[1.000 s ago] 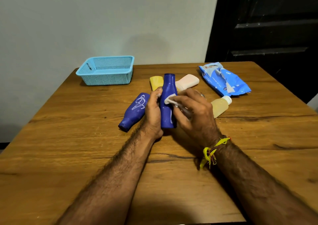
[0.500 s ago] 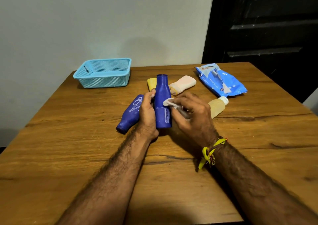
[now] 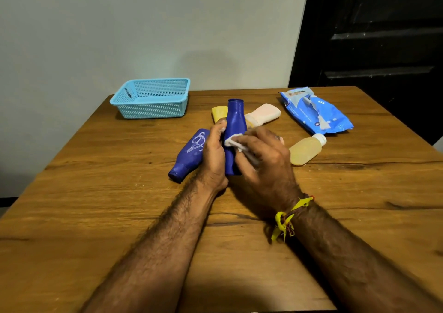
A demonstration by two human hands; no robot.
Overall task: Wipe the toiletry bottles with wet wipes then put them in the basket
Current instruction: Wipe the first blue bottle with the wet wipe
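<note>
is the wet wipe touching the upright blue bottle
Touching. The head view shows the right hand pressing the wet wipe flat against the upright blue bottle, no gap.

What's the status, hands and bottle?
Left hand grips upright dark-blue plastic bottle. Right hand presses white wet wipe on it. Light-blue mesh basket unobstructed.

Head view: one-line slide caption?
Left hand grips an upright blue bottle while right hand rubs a wet wipe on it; basket waits.

Basket (image 3: 153,106) far left on tabletop (image 3: 96,216); wipes pack (image 3: 316,111) far right; bottles (image 3: 263,115) lying between.
</note>
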